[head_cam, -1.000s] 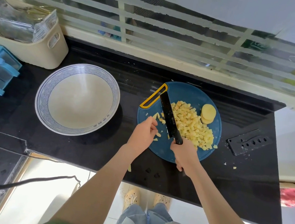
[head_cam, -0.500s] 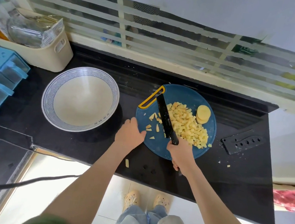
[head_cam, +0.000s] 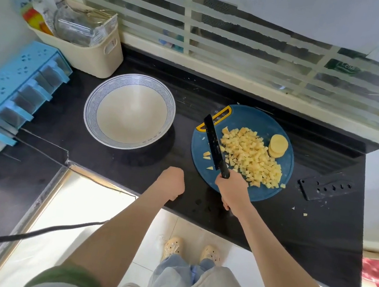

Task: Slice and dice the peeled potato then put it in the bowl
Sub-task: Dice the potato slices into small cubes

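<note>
A pile of diced potato [head_cam: 250,154] lies on the round blue cutting board [head_cam: 248,117], with a small stack of round potato slices [head_cam: 278,145] at its right edge. A few loose cubes lie left of the black knife [head_cam: 213,141]. My right hand [head_cam: 233,190] grips the knife handle, and the blade rests on the board against the left side of the pile. My left hand [head_cam: 172,182] hovers curled over the counter's front edge, left of the board; its fingers are hidden. The white bowl [head_cam: 91,110] with a blue patterned rim stands left of the board.
A black knife sheath [head_cam: 323,186] lies right of the board, with potato bits [head_cam: 305,214] near it. A beige basket [head_cam: 94,54] of packets and a blue drawer rack [head_cam: 8,93] stand at the back left. The black counter [head_cam: 131,167] ends just below my hands.
My left hand left the board and drew back to the counter's front edge, where a fallen potato piece lay; that piece is no longer visible. The knife stays against the pile.
</note>
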Demonstrator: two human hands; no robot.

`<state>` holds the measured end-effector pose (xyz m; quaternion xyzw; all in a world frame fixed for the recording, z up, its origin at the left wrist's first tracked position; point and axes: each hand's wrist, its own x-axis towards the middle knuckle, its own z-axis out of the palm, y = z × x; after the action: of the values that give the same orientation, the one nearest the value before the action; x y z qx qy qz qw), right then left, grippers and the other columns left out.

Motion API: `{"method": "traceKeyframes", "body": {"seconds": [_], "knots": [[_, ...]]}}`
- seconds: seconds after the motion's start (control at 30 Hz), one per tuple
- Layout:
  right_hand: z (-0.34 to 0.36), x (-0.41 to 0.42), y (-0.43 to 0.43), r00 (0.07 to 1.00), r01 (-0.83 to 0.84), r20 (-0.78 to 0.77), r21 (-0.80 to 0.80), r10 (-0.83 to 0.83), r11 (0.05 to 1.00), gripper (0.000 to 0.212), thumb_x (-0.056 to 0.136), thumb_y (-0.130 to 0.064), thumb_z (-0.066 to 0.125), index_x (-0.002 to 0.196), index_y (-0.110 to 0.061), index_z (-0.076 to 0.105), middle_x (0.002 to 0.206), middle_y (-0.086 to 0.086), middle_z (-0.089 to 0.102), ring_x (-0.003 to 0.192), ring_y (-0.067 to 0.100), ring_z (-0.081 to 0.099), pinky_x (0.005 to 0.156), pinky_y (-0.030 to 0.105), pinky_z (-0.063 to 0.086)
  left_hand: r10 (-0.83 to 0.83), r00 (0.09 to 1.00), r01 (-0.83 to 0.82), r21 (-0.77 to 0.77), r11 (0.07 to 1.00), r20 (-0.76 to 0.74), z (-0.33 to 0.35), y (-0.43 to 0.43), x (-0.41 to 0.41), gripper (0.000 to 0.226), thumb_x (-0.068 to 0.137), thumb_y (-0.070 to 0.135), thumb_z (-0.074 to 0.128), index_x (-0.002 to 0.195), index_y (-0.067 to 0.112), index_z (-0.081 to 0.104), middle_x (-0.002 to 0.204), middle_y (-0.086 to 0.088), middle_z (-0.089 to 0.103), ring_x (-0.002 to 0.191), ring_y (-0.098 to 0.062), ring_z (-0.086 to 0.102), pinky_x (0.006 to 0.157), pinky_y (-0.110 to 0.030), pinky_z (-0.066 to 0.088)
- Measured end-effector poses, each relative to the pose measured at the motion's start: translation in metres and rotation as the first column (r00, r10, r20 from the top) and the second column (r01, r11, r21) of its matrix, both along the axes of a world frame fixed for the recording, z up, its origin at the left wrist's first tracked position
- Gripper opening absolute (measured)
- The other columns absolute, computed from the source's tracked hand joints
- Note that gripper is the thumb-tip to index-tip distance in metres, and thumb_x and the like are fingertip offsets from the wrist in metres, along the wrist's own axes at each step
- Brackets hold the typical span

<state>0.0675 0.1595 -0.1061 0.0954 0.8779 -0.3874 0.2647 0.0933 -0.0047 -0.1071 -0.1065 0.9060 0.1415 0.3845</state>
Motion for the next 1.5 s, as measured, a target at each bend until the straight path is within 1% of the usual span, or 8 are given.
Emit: {"method": "traceKeyframes", "body": {"seconds": [0.17, 0.33, 0.5, 0.9, 1.1, 1.23, 1.37, 1.5], "knots": [[0.001, 0.001, 0.006, 1.000, 0.007, 0.001, 0.002, -0.007, 1.000, 0.018, 0.094, -0.016, 0.044, 0.078, -0.009, 0.052, 0.057, 0.004, 0.044, 0.045, 0.018, 0.041, 0.051, 0.033, 0.039, 0.363, 0.929, -0.342, 0.207, 0.917, -0.076, -0.006, 0.000, -0.017, 0.012, 0.089, 0.003, 0.051, 0.083, 0.006, 0.061, 0.088, -0.010, 0.066, 0.082, -0.023, 0.067, 0.070, -0.030, 0.057], [0.000, -0.001, 0.019, 0.997, 0.075, -0.009, -0.021, -0.075, 0.997, 0.017, 0.095, -0.017, 0.044, 0.081, -0.010, 0.051, 0.056, 0.003, 0.041, 0.041, 0.018, 0.038, 0.044, 0.030, 0.035, 0.824, 0.540, -0.655, 0.700, 0.284, 0.171, 0.003, 0.013, -0.036, 0.006, 0.089, -0.002, 0.061, 0.091, 0.003, 0.063, 0.088, -0.013, 0.065, 0.073, -0.018, 0.068, 0.068, -0.024, 0.059], [-0.003, -0.004, 0.027, 0.988, 0.150, 0.038, -0.034, -0.148, 0.988, 0.015, 0.094, -0.018, 0.045, 0.091, -0.007, 0.055, 0.058, 0.006, 0.043, 0.038, 0.020, 0.039, 0.043, 0.030, 0.037, 0.868, 0.416, -0.686, 0.721, 0.103, 0.272, -0.010, 0.031, -0.053, 0.006, 0.089, -0.002, 0.061, 0.095, -0.002, 0.062, 0.084, -0.017, 0.065, 0.069, -0.019, 0.067, 0.059, -0.020, 0.058], [-0.012, 0.008, 0.009, 0.998, -0.055, -0.008, 0.111, 0.056, 0.992, 0.027, 0.095, -0.017, 0.044, 0.068, -0.019, 0.046, 0.062, -0.002, 0.050, 0.055, 0.012, 0.047, 0.047, 0.023, 0.034, 0.842, 0.419, -0.764, 0.633, 0.124, 0.341, -0.031, 0.051, -0.066, 0.036, 0.097, -0.009, 0.036, 0.067, 0.009, 0.045, 0.063, -0.011, 0.039, 0.052, -0.016, 0.035, 0.047, -0.022, 0.028], [-0.009, 0.003, 0.011, 1.000, 0.006, -0.002, 0.089, -0.006, 0.996, 0.024, 0.095, -0.015, 0.042, 0.072, -0.014, 0.049, 0.061, 0.001, 0.047, 0.051, 0.016, 0.044, 0.052, 0.032, 0.041, 0.594, 0.727, -0.471, 0.379, 0.797, -0.344, -0.033, 0.048, -0.051, 0.027, 0.098, 0.026, 0.050, 0.109, 0.002, 0.045, 0.095, -0.010, 0.054, 0.083, -0.027, 0.057, 0.064, -0.033, 0.042], [-0.005, -0.006, 0.023, 0.998, 0.038, 0.044, 0.086, -0.042, 0.996, 0.021, 0.094, -0.016, 0.042, 0.076, -0.013, 0.050, 0.059, 0.002, 0.046, 0.046, 0.018, 0.042, 0.050, 0.033, 0.039, 0.751, 0.652, -0.620, 0.496, 0.608, -0.105, -0.023, 0.043, -0.058, 0.017, 0.096, 0.007, 0.046, 0.110, 0.009, 0.036, 0.106, -0.015, 0.049, 0.091, -0.031, 0.061, 0.061, -0.035, 0.056], [0.003, -0.010, 0.031, 0.994, 0.096, 0.053, 0.067, -0.100, 0.993, 0.019, 0.094, -0.018, 0.042, 0.084, -0.009, 0.055, 0.059, 0.004, 0.045, 0.044, 0.019, 0.040, 0.048, 0.033, 0.037, 0.707, 0.708, -0.597, 0.533, 0.600, -0.002, -0.018, 0.050, -0.076, 0.031, 0.089, 0.001, 0.048, 0.120, 0.007, 0.044, 0.112, -0.013, 0.051, 0.103, -0.030, 0.057, 0.087, -0.043, 0.054], [0.016, -0.015, 0.040, 0.988, 0.148, 0.039, 0.063, -0.150, 0.987, 0.015, 0.096, -0.020, 0.043, 0.093, -0.015, 0.057, 0.063, 0.003, 0.047, 0.044, 0.016, 0.042, 0.042, 0.029, 0.036, 0.636, 0.770, -0.514, 0.640, 0.572, 0.050, -0.007, 0.069, -0.084, 0.027, 0.089, -0.002, 0.038, 0.104, 0.017, 0.051, 0.106, -0.013, 0.054, 0.090, -0.026, 0.057, 0.077, -0.035, 0.050]]}}
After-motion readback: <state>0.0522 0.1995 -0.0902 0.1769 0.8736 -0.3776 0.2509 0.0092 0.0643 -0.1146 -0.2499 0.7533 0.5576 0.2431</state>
